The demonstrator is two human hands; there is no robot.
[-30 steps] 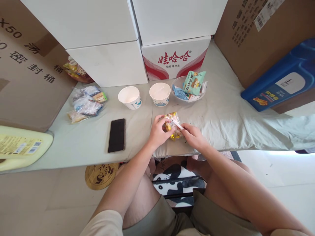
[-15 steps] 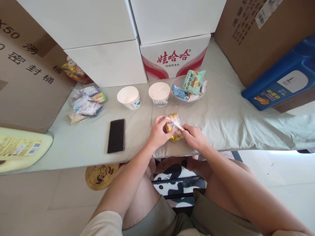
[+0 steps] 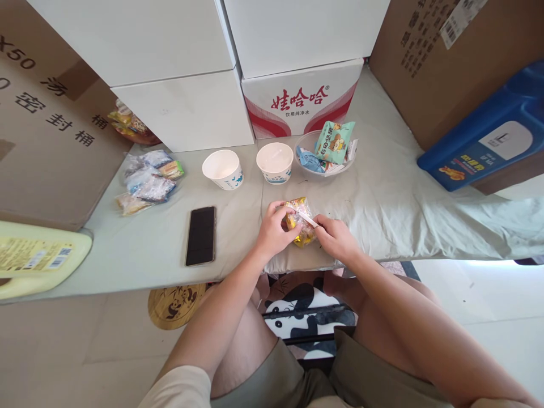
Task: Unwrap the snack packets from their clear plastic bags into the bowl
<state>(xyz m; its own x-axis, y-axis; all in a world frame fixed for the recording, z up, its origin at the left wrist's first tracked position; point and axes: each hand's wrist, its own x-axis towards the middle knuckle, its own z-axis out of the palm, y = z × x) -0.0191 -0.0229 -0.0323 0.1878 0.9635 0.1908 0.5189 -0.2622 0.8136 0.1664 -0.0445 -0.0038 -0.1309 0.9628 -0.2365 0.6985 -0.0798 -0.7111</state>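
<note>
My left hand (image 3: 274,231) grips the left side of a yellow and clear plastic snack packet (image 3: 304,233), thumb and fingers curled around its edge. The packet rests on the cloth-covered surface near the front edge. Across its top slants a thin white strip (image 3: 306,217); whether this is a clip or a tie I cannot make out. My right hand (image 3: 336,235) pinches the strip's lower right end, while the upper left end reaches the fingers of my left hand. Behind the packet stand two white paper bowls, one left (image 3: 222,170) and one right (image 3: 275,164).
A clear plastic bowl (image 3: 326,170) holds wrapped snacks, a green packet (image 3: 335,141) on top. At left lie a phone (image 3: 201,236) and a pile of small packets (image 3: 148,178). A blue bottle (image 3: 488,130) leans at right; a pale yellow jug (image 3: 38,258) lies at far left. Boxes line the back.
</note>
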